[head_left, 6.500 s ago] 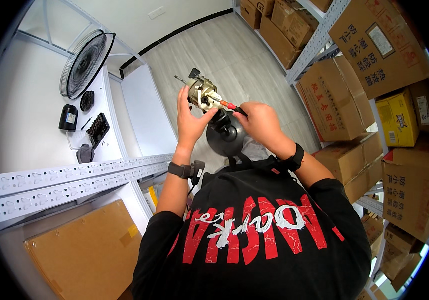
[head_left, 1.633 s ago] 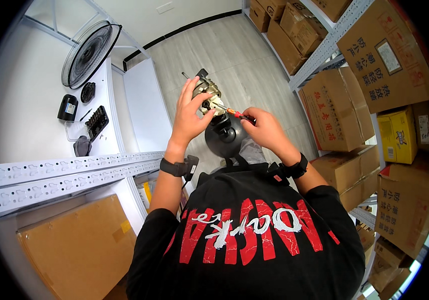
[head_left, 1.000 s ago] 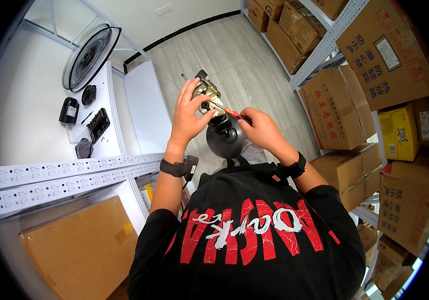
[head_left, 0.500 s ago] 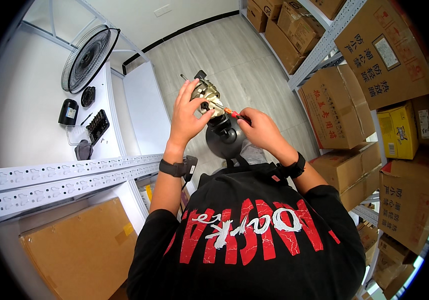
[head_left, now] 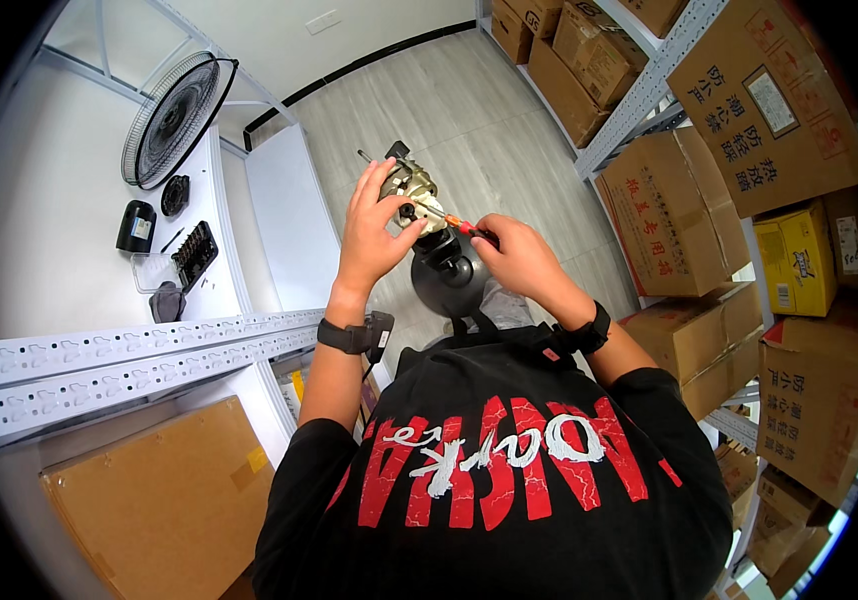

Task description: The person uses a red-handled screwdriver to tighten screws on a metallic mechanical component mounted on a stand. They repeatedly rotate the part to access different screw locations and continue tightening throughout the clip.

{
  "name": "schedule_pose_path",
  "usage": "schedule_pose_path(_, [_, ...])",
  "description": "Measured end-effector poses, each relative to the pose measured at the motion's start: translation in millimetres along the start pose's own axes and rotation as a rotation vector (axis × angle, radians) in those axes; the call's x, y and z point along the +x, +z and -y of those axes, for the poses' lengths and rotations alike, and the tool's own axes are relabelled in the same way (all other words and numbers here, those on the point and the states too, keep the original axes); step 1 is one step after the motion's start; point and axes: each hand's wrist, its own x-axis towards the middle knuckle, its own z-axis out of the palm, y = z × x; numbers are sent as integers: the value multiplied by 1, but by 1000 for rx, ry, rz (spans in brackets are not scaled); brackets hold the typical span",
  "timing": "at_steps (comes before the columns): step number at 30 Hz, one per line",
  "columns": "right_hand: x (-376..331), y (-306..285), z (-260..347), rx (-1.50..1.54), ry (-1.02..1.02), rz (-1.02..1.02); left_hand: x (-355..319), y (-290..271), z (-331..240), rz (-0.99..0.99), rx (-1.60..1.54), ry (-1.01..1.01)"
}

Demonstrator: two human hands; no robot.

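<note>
A bare electric fan motor (head_left: 415,180), with metal housing and a thin shaft pointing to the upper left, sits on a black stand. The stand's round dark base (head_left: 446,290) rests on the floor below. My left hand (head_left: 372,228) is closed round the motor's left side, its thumb near a black knob. My right hand (head_left: 521,255) grips a screwdriver (head_left: 464,227) with a red, orange and black handle. The screwdriver's shank reaches the pale rear part of the motor; its tip is too small to make out.
On the white shelf at left are a fan grille (head_left: 175,122) with blades, a dark cylinder (head_left: 137,226), a black round part (head_left: 176,194), a bit set (head_left: 195,255) and a clear plastic box (head_left: 152,270). Cardboard boxes (head_left: 661,215) fill racks at right. A flat carton (head_left: 159,500) lies lower left.
</note>
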Motion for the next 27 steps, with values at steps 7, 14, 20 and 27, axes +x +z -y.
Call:
schedule_pose_path(7, [6,-9,3,44,103,130,1,-1,-1,-4,-6,6])
schedule_pose_path(14, [2,-12,11,-173,-152,-42,-1,0,1,-35,-13,-7])
schedule_pose_path(20, [-1,-8,23,-225,-169,-76,-2,0,0,-49,-12,-5])
schedule_pose_path(27, [4,-1,13,-244,-184,-162,-3,1,0,-59,-24,-16])
